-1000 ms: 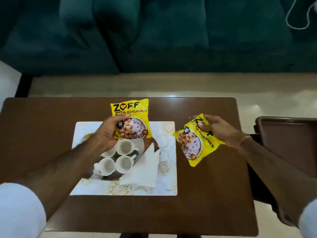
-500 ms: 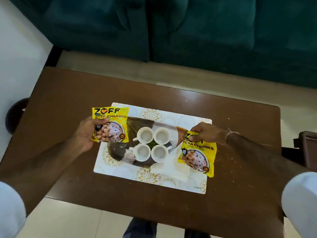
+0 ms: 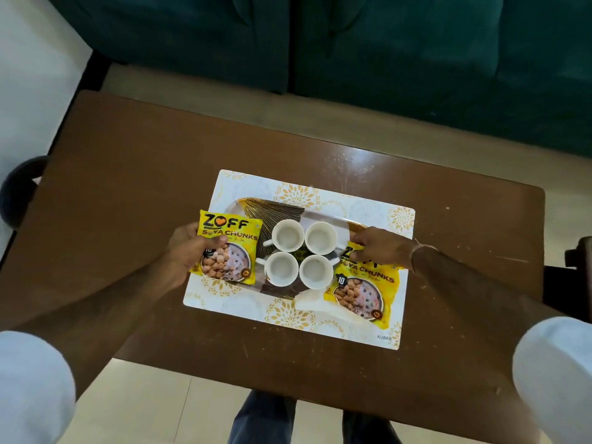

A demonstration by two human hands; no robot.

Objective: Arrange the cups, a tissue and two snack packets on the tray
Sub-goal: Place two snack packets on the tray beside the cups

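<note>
Since prev frame both pkts came down beside cups (image 3: 301, 253). My left hand (image 3: 187, 248) pinches left packet (image 3: 228, 248) at tray (image 3: 368, 331) left edge; right hand (image 3: 379, 248) pinches right packet (image 3: 363, 290) over tissue (image 3: 307, 303), right edge. Risk: left pkt overhangs edge, could slide off on release.

Both arms stretched forward, white sleeves at the elbows. Left grip (image 3: 192, 246) curled shut, thumb on top; right grip (image 3: 381, 246) pinched closed, thread round the wrist.
</note>
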